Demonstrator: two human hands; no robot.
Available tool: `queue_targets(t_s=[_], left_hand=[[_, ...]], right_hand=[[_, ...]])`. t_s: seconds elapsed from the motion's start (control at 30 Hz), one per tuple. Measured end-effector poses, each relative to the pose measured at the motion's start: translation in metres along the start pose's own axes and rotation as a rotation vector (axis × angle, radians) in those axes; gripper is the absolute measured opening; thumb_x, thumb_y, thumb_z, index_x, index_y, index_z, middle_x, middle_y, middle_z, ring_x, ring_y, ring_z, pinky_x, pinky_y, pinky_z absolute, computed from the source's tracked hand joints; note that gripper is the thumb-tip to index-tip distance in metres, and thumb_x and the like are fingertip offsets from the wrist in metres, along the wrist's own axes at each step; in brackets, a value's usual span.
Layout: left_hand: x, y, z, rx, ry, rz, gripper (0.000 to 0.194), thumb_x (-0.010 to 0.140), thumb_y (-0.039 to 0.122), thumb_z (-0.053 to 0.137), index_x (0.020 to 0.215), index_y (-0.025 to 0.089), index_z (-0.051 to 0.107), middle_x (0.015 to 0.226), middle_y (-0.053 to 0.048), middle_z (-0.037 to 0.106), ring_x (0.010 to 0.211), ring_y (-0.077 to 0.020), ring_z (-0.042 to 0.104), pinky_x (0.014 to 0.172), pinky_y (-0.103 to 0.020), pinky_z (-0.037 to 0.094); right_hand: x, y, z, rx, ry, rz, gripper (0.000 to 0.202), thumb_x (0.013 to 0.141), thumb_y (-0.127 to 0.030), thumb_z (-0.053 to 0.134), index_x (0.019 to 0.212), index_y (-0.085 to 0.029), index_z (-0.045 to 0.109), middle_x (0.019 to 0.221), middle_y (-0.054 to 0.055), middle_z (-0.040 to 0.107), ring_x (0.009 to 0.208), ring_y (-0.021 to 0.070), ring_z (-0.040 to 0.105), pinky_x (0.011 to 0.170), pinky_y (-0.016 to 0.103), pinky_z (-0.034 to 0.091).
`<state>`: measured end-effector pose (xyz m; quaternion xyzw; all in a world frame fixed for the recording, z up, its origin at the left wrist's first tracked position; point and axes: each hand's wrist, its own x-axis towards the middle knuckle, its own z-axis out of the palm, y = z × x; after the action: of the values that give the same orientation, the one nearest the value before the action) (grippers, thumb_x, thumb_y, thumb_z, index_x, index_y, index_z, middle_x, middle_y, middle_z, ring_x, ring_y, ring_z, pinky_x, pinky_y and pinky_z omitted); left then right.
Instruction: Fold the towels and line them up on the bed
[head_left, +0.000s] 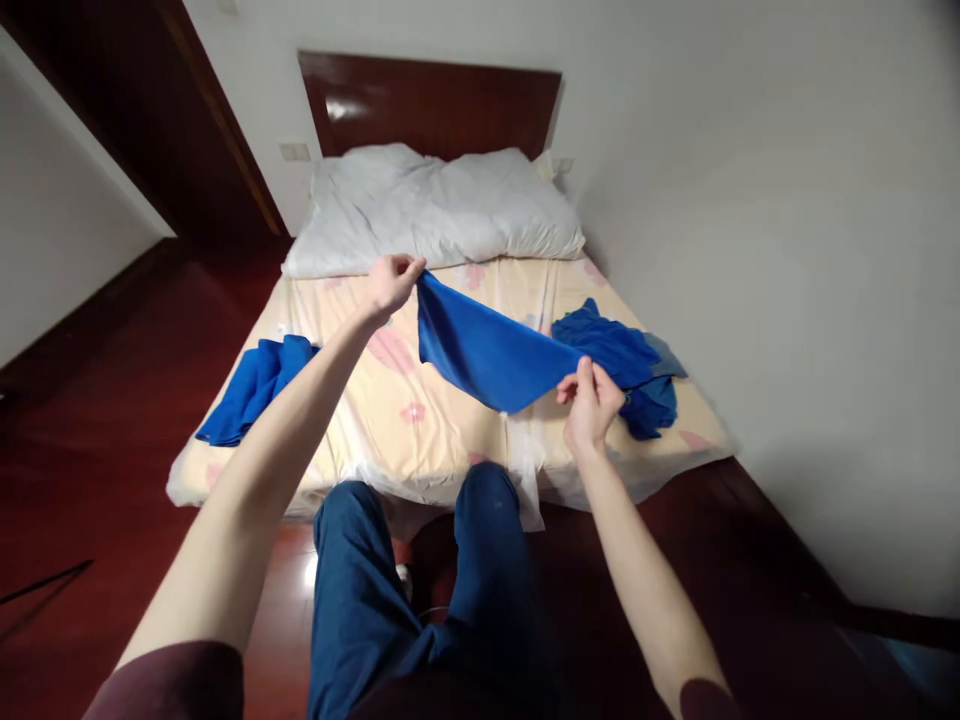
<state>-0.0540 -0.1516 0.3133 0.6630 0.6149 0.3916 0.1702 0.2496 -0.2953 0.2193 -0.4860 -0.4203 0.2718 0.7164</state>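
Observation:
A bright blue cloth point(491, 345) is stretched in the air above the bed between my two hands. My left hand point(396, 282) pinches its upper left corner. At the cloth's right end, my right hand point(590, 400) grips the other corner between thumb and fingers. The cloth sags in the middle, with its lower edge hanging free. Behind my right hand lies a crumpled pile of blue cloths point(637, 365). Folded blue cloth point(259, 385) rests at the bed's left edge, partly hidden by my left forearm.
The bed point(405, 440) has a cream floral sheet and a long white pillow point(442, 205) against a dark wooden headboard point(427, 100). My knees are close to its front edge. A white wall point(787, 280) stands to the right, and dark red floor point(112, 400) stretches left.

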Motion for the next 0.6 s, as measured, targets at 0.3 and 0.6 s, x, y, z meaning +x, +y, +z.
queue_targets(t_s=[0.3,0.6], left_hand=[[-0.056,0.034,-0.126,-0.134,0.255,0.046,0.033,0.088,0.052,0.063,0.079,0.020,0.065,0.069,-0.001,0.061,0.072,-0.0166,0.055,0.067,-0.029,0.045],[-0.095,0.028,-0.158,-0.246,0.230,-0.056,0.036,0.091,0.053,0.067,0.080,0.019,0.061,0.073,-0.001,0.066,0.072,-0.0140,0.056,0.072,-0.030,0.047]], right_hand=[[0.076,-0.109,0.027,-0.028,-0.218,0.035,0.044,0.082,-0.056,0.085,0.072,-0.017,0.066,0.051,-0.009,0.043,0.046,0.0057,0.043,0.040,0.016,0.030],[0.065,-0.137,0.049,0.054,-0.303,0.114,0.030,0.087,-0.041,0.084,0.080,-0.015,0.070,0.052,-0.008,0.051,0.045,0.0046,0.054,0.044,0.013,0.038]])
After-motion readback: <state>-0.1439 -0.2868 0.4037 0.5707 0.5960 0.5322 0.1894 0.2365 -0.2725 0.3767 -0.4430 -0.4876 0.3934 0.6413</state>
